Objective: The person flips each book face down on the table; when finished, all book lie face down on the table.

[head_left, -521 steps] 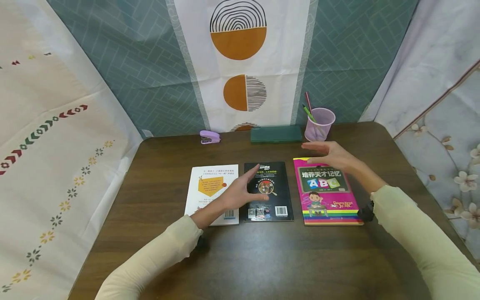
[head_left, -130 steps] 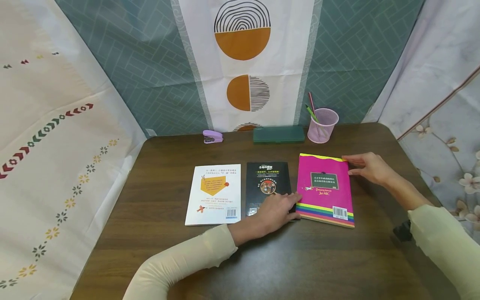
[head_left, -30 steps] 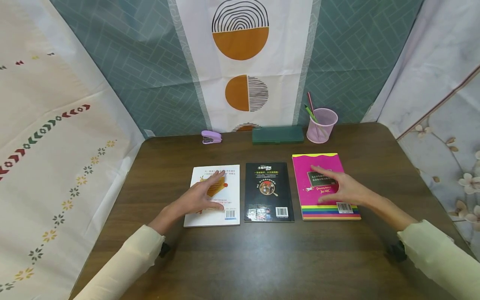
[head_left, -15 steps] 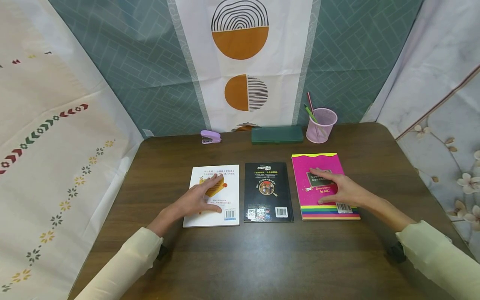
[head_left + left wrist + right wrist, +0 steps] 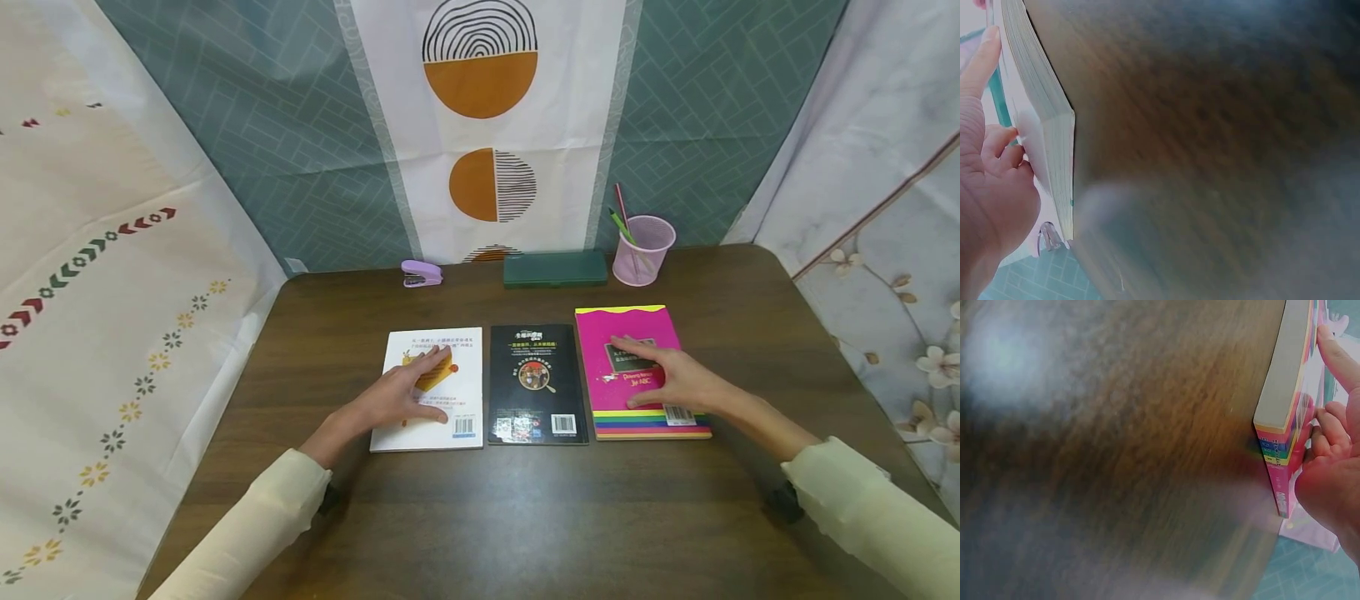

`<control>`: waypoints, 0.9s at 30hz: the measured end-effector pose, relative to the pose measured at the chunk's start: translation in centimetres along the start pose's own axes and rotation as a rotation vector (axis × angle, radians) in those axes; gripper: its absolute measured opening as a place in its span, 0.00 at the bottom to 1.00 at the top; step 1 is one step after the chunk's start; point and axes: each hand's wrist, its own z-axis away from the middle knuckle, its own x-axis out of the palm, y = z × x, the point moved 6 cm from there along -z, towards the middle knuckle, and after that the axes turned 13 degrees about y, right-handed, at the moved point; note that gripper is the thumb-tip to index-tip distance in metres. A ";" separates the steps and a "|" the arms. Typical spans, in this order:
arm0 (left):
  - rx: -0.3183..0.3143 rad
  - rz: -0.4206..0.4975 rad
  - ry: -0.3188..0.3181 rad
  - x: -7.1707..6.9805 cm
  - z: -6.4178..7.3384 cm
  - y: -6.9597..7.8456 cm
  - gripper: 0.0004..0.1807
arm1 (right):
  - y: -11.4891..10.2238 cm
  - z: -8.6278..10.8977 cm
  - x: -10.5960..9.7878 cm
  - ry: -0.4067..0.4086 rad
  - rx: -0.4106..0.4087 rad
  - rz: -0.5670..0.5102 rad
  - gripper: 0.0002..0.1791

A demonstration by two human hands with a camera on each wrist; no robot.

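Three books lie in a row on the brown table. On the left is a white book (image 5: 467, 375) with an orange badge; my left hand (image 5: 393, 396) rests on it, thumb and fingers spread. A black book (image 5: 534, 408) lies in the middle, touched by neither hand. My right hand (image 5: 678, 383) rests on the pink book (image 5: 596, 333) at the right, whose back cover with a barcode faces up. In the left wrist view, fingers touch the white book's (image 5: 1057, 150) top beside its page edges. The right wrist view shows fingertips on the thick pink book (image 5: 1279, 400).
Along the table's (image 5: 465, 533) back edge stand a purple stapler (image 5: 422, 273), a green case (image 5: 555, 269) and a pink mesh cup (image 5: 643, 250) with a red and a green pencil-like stick. Patterned cloths (image 5: 300, 150) hang behind and at the sides.
The pink book, front cover up at first, was turned over with both hands near it. My left hand then went to the white book. Lately both outer books shifted slightly towards the black one.
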 end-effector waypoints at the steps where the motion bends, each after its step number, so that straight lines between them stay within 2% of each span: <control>1: 0.005 -0.003 0.000 0.0 -0.1 0.0 0.63 | 0.0 0.0 0.1 0.000 0.001 0.000 0.57; 12: 0.010 -0.012 -0.014 0.5 -0.9 0.4 0.63 | -0.2 -0.1 0.2 0.010 0.005 0.005 0.57; 27: 0.019 0.002 -0.020 0.8 -1.1 0.9 0.64 | -0.8 -0.3 0.4 -0.003 0.004 -0.022 0.57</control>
